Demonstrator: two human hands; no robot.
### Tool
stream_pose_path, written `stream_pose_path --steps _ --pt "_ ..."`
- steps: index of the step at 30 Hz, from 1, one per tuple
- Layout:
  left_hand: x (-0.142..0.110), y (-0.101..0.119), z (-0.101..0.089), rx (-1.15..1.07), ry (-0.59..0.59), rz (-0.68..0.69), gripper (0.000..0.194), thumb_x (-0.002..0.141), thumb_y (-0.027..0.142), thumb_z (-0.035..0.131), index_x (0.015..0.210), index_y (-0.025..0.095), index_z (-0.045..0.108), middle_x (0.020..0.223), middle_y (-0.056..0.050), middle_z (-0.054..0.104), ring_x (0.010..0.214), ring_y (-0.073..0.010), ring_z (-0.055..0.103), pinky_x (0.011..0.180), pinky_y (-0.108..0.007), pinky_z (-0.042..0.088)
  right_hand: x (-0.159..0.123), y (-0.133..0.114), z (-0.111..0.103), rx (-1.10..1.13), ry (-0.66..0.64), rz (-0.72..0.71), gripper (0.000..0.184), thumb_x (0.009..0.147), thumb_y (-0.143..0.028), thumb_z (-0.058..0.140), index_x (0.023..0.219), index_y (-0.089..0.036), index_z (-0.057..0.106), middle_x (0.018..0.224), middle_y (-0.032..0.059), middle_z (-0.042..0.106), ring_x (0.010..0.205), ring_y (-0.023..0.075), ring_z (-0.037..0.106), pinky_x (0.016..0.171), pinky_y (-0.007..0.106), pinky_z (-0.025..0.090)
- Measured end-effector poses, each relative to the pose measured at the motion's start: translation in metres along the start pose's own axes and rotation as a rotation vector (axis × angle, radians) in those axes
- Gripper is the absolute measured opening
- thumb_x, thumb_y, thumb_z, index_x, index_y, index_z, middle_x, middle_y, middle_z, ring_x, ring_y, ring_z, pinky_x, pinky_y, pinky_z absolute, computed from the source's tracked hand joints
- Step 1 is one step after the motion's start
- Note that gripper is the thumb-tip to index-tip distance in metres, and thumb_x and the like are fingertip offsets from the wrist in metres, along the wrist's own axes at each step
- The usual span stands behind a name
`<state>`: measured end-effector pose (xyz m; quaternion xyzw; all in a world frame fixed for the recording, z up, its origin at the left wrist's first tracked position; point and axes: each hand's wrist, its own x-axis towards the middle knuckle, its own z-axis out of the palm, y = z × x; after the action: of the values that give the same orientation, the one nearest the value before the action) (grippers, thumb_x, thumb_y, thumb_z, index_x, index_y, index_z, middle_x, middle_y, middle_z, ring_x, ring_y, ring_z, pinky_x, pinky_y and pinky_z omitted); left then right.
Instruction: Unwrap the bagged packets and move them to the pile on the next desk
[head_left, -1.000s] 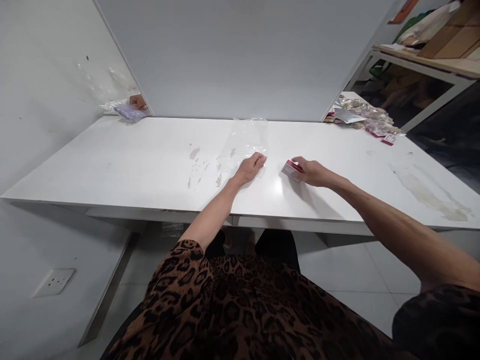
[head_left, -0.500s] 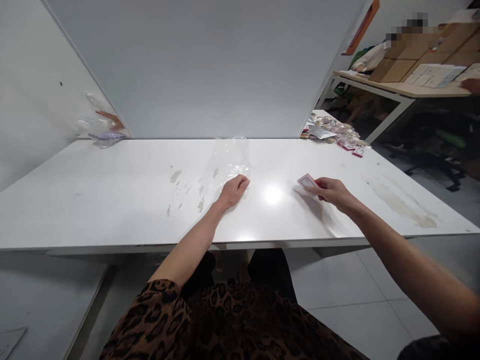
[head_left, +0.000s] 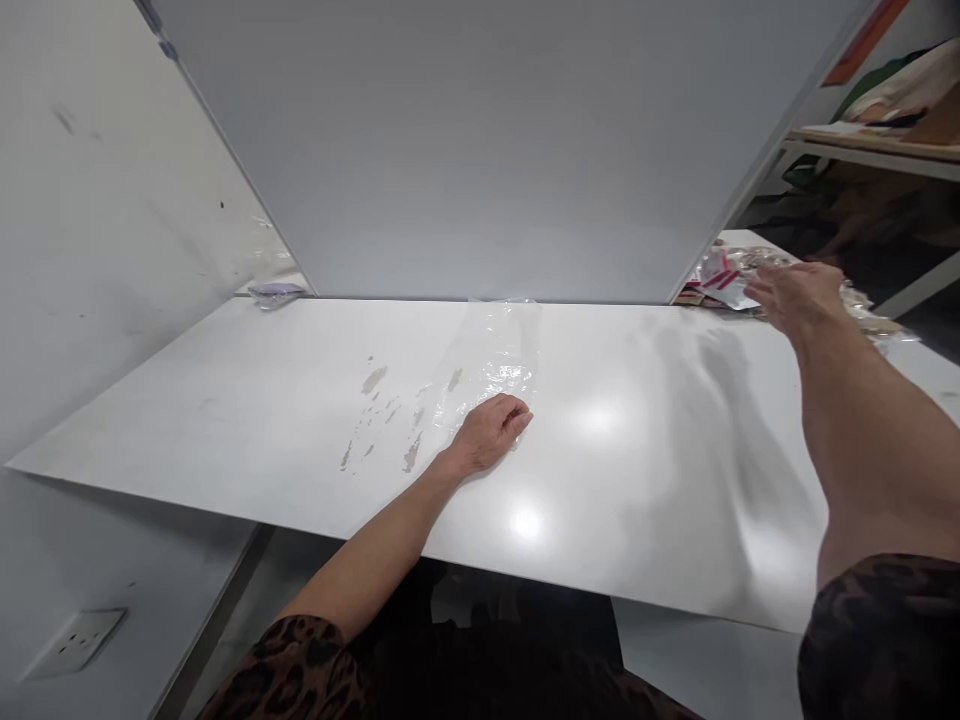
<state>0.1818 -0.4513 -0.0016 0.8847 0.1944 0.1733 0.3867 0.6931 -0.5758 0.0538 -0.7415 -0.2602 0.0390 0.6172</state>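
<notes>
My left hand (head_left: 491,430) rests on the white table (head_left: 225,400) with its fingers curled over the near edge of a clear plastic bag (head_left: 495,350) that lies flat and reaches toward the partition. My right hand (head_left: 795,295) is stretched far to the right rear, blurred by motion. A small red-and-white packet (head_left: 721,279) sits at its fingertips and seems pinched there. The hand hovers over a pile of small packets (head_left: 870,310) at the table's far right corner.
A grey partition (head_left: 487,150) stands along the table's back edge. A small lilac packet (head_left: 276,292) lies at the far left corner. Brownish smears (head_left: 382,410) mark the tabletop left of the bag. Another table with boxes (head_left: 885,140) stands at the right rear.
My right hand has swung from the table's middle to the far right corner with the red-and-white packet. My left hand has stayed on the bag. The other person's hand at the far left is gone.
</notes>
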Motion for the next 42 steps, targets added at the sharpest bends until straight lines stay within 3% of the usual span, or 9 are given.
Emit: stream_pose_path --steps 3,6,16,19,22,26,32,38,42 --pt "0.0 0.0 0.001 0.012 0.001 0.005 0.024 0.105 0.041 0.049 0.098 0.023 0.063 0.096 -0.002 0.065 0.091 -0.017 0.059 0.086 -0.034 0.048 -0.033 0.001 0.024 0.066 0.12 0.201 0.029 0.093 -0.016 0.071 0.083 -0.025 0.045 0.084 0.0014 0.054 0.075 0.0111 0.06 0.077 0.035 0.054" --pt "0.0 0.0 0.002 0.037 -0.006 0.022 0.025 0.105 0.041 0.049 0.096 0.023 0.064 0.099 -0.002 0.066 0.094 -0.0172 0.06 0.088 -0.034 0.049 -0.101 0.007 0.044 0.051 0.008 0.227 0.027 0.079 -0.023 0.085 0.088 -0.021 0.059 0.084 0.0012 0.059 0.072 0.0146 0.06 0.071 0.036 0.056" --pt "0.004 -0.002 0.006 -0.047 0.089 0.066 0.034 0.109 0.053 0.04 0.106 0.024 0.056 0.093 0.001 0.065 0.079 -0.0143 0.057 0.082 -0.031 0.048 -0.267 -0.035 0.118 -0.332 -0.75 -0.266 0.08 0.081 -0.074 0.073 0.141 -0.023 0.061 0.141 0.0169 0.064 0.118 0.0341 0.066 0.088 0.047 0.061" --pt "0.003 -0.007 0.008 -0.04 0.268 0.073 0.03 0.11 0.049 0.041 0.111 0.023 0.056 0.103 -0.002 0.068 0.084 -0.0138 0.06 0.084 -0.03 0.05 -0.294 -0.043 0.155 -0.474 -0.875 -0.612 0.075 0.087 -0.063 0.068 0.148 -0.022 0.056 0.151 0.0194 0.058 0.128 0.0405 0.061 0.095 0.055 0.058" --pt "0.002 -0.008 0.005 0.099 0.415 0.052 0.028 0.11 0.042 0.043 0.113 0.021 0.061 0.113 -0.007 0.071 0.102 -0.017 0.064 0.095 -0.031 0.05 -0.313 -0.038 0.185 -0.573 -0.787 -0.846 0.041 0.1 -0.04 0.047 0.127 -0.017 0.067 0.133 0.0219 0.069 0.113 0.0389 0.065 0.092 0.056 0.055" --pt "-0.007 -0.004 -0.004 0.351 0.488 -0.142 0.034 0.107 0.044 0.049 0.126 0.021 0.065 0.136 -0.011 0.067 0.131 -0.0264 0.056 0.115 -0.044 0.041 -0.326 -0.03 0.199 -0.608 -0.658 -0.985 0.034 0.101 -0.027 0.036 0.102 -0.016 0.069 0.11 0.0219 0.074 0.095 0.035 0.065 0.084 0.051 0.053" --pt "-0.035 -0.008 -0.021 0.505 0.273 -0.534 0.068 0.097 0.064 0.051 0.15 0.022 0.05 0.158 -0.018 0.05 0.149 -0.0375 0.042 0.124 -0.059 0.03 -0.343 -0.029 0.186 -0.571 -0.636 -0.997 0.03 0.104 -0.035 0.039 0.104 -0.02 0.064 0.108 0.0178 0.075 0.094 0.0332 0.066 0.083 0.048 0.053" --pt "-0.075 -0.014 -0.045 0.486 0.073 -0.368 0.081 0.096 0.065 0.056 0.159 0.017 0.042 0.162 -0.022 0.046 0.153 -0.0407 0.037 0.126 -0.06 0.026 -0.383 -0.05 0.183 -0.439 -0.727 -0.908 0.029 0.103 -0.036 0.039 0.109 -0.023 0.064 0.119 0.0178 0.073 0.111 0.0353 0.067 0.098 0.056 0.055" --pt "-0.101 -0.018 -0.057 0.522 0.125 -0.259 0.039 0.103 0.041 0.055 0.13 0.015 0.066 0.141 -0.02 0.061 0.135 -0.0389 0.055 0.112 -0.052 0.042 -0.408 -0.075 0.198 -0.357 -0.826 -0.821 0.028 0.103 -0.037 0.04 0.11 -0.025 0.063 0.126 0.0172 0.071 0.117 0.0338 0.066 0.102 0.057 0.056"
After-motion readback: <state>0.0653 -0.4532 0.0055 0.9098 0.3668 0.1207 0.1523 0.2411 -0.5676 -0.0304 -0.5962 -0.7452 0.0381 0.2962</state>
